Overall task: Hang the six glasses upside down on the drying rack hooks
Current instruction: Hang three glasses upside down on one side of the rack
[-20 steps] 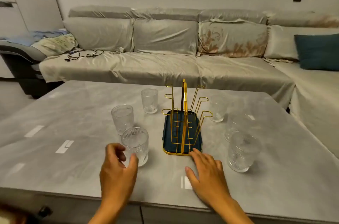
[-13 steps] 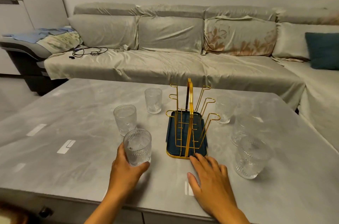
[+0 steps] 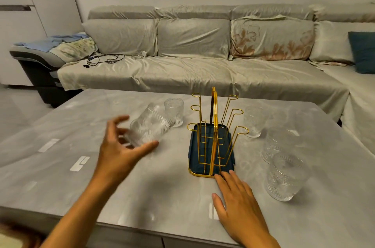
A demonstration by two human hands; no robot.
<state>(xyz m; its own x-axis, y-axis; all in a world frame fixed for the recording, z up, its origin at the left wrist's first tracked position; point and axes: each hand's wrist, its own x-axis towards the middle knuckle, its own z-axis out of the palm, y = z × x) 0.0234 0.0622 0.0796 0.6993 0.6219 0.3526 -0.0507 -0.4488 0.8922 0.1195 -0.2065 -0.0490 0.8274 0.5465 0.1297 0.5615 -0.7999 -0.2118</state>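
- My right hand (image 3: 239,205) lies flat, palm down, on the grey stone-look table (image 3: 172,197), fingers spread and gripping nothing; its fingertips touch the near rim of the gold wire drying rack with dark blue tray (image 3: 212,146).
- Near right: clear ribbed glass tumbler (image 3: 286,176) upright on the table, another clear tumbler (image 3: 274,146) just behind it.
- My left hand (image 3: 119,146) is raised left of the rack, fingers curled around a blurred clear ribbed glass (image 3: 150,126), thumb under its near end. The glass is tilted, off the table; motion blur, so I cannot tell how firm the hold is.
- Rack hooks all bare, no glass hung.
- Farther: one upright ribbed glass (image 3: 174,110) left of the rack, just behind the held one; one faint glass (image 3: 253,121) right of the rack.
- Sixth glass: cannot make it out.
- Far: grey fabric sofa (image 3: 192,55) behind the table.
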